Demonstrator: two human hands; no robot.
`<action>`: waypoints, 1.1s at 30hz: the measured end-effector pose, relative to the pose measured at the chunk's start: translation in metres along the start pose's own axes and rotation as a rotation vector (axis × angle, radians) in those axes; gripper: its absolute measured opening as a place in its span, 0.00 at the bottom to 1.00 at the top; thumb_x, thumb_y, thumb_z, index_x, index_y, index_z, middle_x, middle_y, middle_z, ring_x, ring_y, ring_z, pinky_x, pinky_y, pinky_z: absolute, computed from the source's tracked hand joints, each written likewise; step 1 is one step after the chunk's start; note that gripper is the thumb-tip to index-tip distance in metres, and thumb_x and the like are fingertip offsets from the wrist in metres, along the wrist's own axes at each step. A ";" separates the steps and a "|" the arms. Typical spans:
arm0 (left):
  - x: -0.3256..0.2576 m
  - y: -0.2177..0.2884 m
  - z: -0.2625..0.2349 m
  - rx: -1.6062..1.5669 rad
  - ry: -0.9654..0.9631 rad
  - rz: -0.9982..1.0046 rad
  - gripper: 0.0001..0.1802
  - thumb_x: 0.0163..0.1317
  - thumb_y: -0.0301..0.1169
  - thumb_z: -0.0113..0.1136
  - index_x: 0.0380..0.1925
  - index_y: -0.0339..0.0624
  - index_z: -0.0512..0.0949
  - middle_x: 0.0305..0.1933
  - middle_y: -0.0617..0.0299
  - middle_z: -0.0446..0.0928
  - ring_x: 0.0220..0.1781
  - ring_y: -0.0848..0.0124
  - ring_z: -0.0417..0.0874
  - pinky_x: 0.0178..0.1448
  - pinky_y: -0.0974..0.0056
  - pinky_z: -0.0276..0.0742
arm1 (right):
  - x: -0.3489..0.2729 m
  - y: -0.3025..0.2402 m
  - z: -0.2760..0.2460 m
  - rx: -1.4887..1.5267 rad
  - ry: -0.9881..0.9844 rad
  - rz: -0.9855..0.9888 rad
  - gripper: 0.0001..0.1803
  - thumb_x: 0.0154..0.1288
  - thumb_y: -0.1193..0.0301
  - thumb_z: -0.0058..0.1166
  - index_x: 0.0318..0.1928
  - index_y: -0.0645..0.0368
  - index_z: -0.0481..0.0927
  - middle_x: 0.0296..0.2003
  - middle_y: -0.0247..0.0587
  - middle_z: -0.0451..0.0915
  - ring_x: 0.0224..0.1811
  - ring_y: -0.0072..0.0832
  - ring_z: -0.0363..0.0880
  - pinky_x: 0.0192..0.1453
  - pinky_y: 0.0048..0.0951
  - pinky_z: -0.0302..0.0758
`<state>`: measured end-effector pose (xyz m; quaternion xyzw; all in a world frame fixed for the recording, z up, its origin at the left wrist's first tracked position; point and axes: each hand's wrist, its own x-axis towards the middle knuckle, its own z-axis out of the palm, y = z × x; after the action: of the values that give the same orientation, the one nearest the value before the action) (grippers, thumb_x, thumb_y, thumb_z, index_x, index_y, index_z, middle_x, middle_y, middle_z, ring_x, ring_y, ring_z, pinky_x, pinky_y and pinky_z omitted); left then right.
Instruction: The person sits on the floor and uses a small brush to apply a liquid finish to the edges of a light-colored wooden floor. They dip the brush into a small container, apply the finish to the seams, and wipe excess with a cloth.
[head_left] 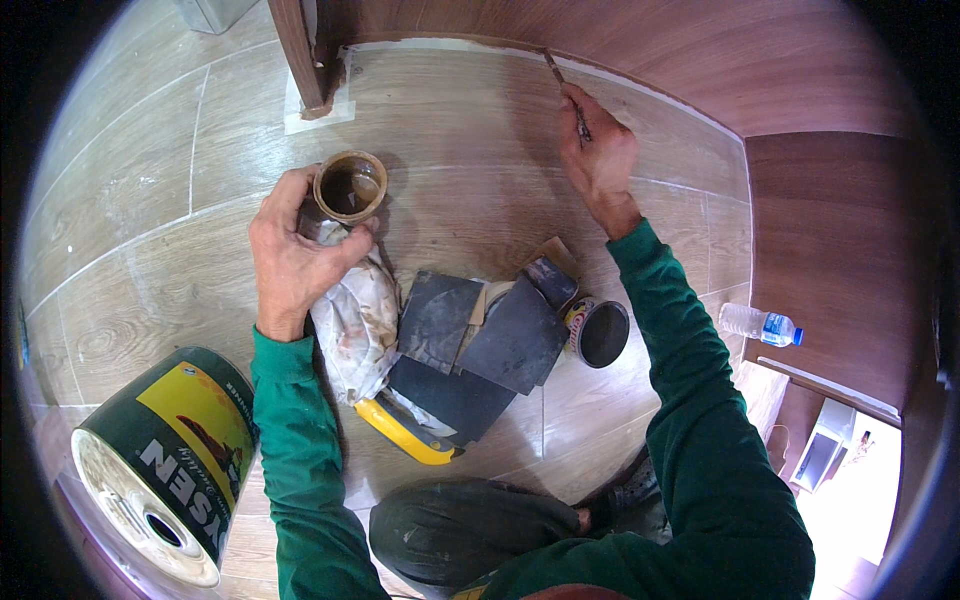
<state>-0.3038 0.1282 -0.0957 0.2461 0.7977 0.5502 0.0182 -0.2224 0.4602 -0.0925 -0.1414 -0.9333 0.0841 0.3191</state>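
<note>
My left hand (295, 245) is wrapped round a small round cup (350, 187) with a brown rim and dark liquid inside. Below that hand lies a crumpled, stained white rag (357, 330). Farther right, my right hand (600, 150) grips a thin paintbrush (553, 68), its tip at the bottom edge of the brown wood panel (640, 40). Pale masking tape (420, 44) runs along the floor at that edge. More tape (330, 115) surrounds the foot of a brown wooden post (296, 60).
Several dark sandpaper sheets (515, 335) lie between my arms, beside an open small can (603, 333) and a yellow-handled tool (400, 432). A large green can (170, 460) stands at lower left. A plastic water bottle (760, 324) is by the right-hand panel (830, 230).
</note>
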 end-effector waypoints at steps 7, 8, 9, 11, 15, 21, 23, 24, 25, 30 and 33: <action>0.000 -0.002 0.001 -0.001 0.009 0.016 0.26 0.40 0.30 0.77 0.43 0.36 0.82 0.39 0.55 0.84 0.41 0.64 0.85 0.49 0.62 0.80 | -0.002 0.004 0.003 0.109 0.039 -0.064 0.13 0.72 0.67 0.57 0.52 0.55 0.86 0.36 0.52 0.88 0.35 0.43 0.89 0.40 0.36 0.83; -0.001 -0.002 0.001 -0.006 0.011 0.014 0.26 0.40 0.29 0.77 0.43 0.36 0.82 0.39 0.55 0.84 0.41 0.64 0.85 0.49 0.63 0.80 | -0.002 0.004 0.002 0.101 0.032 -0.047 0.13 0.72 0.67 0.57 0.51 0.55 0.86 0.36 0.52 0.88 0.36 0.42 0.90 0.40 0.36 0.83; -0.001 -0.002 0.001 -0.011 0.012 0.013 0.26 0.40 0.29 0.77 0.43 0.36 0.82 0.38 0.55 0.84 0.41 0.65 0.85 0.49 0.63 0.80 | -0.002 0.004 0.000 0.092 0.024 -0.030 0.13 0.71 0.67 0.57 0.51 0.55 0.86 0.36 0.52 0.88 0.36 0.42 0.90 0.40 0.35 0.83; -0.001 -0.001 0.001 -0.013 0.010 0.008 0.26 0.40 0.29 0.76 0.44 0.36 0.82 0.38 0.56 0.84 0.41 0.65 0.85 0.49 0.63 0.80 | -0.003 0.006 -0.003 0.072 0.027 -0.007 0.13 0.71 0.67 0.57 0.51 0.56 0.87 0.35 0.52 0.87 0.36 0.41 0.90 0.40 0.35 0.83; 0.000 0.001 0.001 -0.014 -0.001 -0.010 0.27 0.40 0.28 0.76 0.44 0.35 0.81 0.39 0.56 0.84 0.41 0.67 0.85 0.50 0.64 0.80 | -0.001 0.016 -0.003 0.035 0.043 0.031 0.13 0.71 0.67 0.56 0.50 0.56 0.87 0.34 0.52 0.87 0.35 0.41 0.90 0.40 0.36 0.82; -0.001 -0.003 0.000 -0.013 -0.002 0.002 0.27 0.40 0.27 0.75 0.45 0.34 0.81 0.40 0.56 0.84 0.42 0.68 0.85 0.51 0.64 0.80 | -0.001 0.025 -0.005 0.049 0.063 0.088 0.14 0.70 0.64 0.56 0.50 0.52 0.87 0.37 0.53 0.87 0.37 0.47 0.88 0.42 0.42 0.83; 0.000 0.000 0.000 -0.001 -0.007 0.005 0.27 0.40 0.27 0.75 0.45 0.34 0.81 0.40 0.56 0.84 0.43 0.68 0.85 0.52 0.64 0.80 | -0.001 0.028 -0.005 0.037 0.060 0.106 0.14 0.69 0.62 0.56 0.50 0.51 0.87 0.38 0.53 0.87 0.38 0.50 0.88 0.43 0.45 0.84; 0.000 0.003 0.000 0.002 -0.012 0.004 0.27 0.40 0.27 0.75 0.46 0.34 0.81 0.40 0.56 0.84 0.43 0.68 0.85 0.52 0.64 0.80 | -0.002 0.028 -0.006 0.022 0.054 0.102 0.14 0.69 0.62 0.56 0.50 0.50 0.87 0.39 0.53 0.87 0.38 0.50 0.88 0.43 0.44 0.84; 0.001 0.004 0.000 0.004 -0.016 0.003 0.28 0.40 0.27 0.75 0.46 0.34 0.81 0.40 0.56 0.84 0.43 0.68 0.85 0.52 0.64 0.80 | -0.002 0.028 -0.006 0.007 0.049 0.098 0.14 0.69 0.62 0.56 0.50 0.50 0.87 0.39 0.53 0.87 0.38 0.49 0.88 0.43 0.44 0.84; -0.002 0.001 0.001 -0.023 0.002 -0.026 0.28 0.40 0.27 0.75 0.46 0.34 0.81 0.39 0.56 0.84 0.42 0.68 0.85 0.51 0.64 0.80 | -0.003 0.021 -0.003 0.035 0.003 0.005 0.14 0.73 0.65 0.56 0.53 0.54 0.86 0.33 0.49 0.87 0.33 0.38 0.89 0.40 0.34 0.82; -0.001 0.002 0.001 -0.001 0.006 -0.017 0.28 0.40 0.27 0.75 0.46 0.34 0.81 0.39 0.56 0.84 0.42 0.68 0.85 0.51 0.64 0.80 | -0.003 0.020 -0.003 0.084 0.015 -0.013 0.13 0.73 0.65 0.56 0.53 0.54 0.86 0.32 0.49 0.87 0.33 0.37 0.88 0.40 0.33 0.82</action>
<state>-0.3020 0.1291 -0.0948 0.2379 0.7996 0.5510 0.0205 -0.2143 0.4782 -0.0969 -0.1224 -0.9274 0.1201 0.3325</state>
